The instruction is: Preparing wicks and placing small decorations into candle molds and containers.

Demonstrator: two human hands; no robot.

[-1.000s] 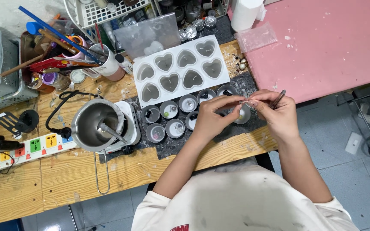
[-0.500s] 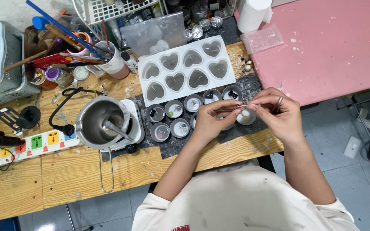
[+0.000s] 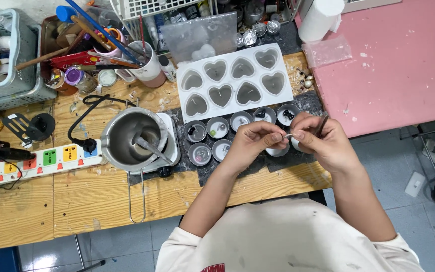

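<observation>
head view | worn on the person's head, looks steeply down | faces wooden workbench [image 3: 101, 201] filling left and centre of frame | close, at arm's reach | single view, nothing shared

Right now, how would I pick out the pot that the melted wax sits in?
Find the wooden workbench, then the white heart-shaped mould. Left of it stands a round metal pot on a small hotplate, the only vessel with a long wire handle hanging toward the bench edge.

Probably a candle-craft workshop: heart mould [image 3: 235, 80], melting pot [image 3: 129, 138], brushes [image 3: 96, 30].
</observation>
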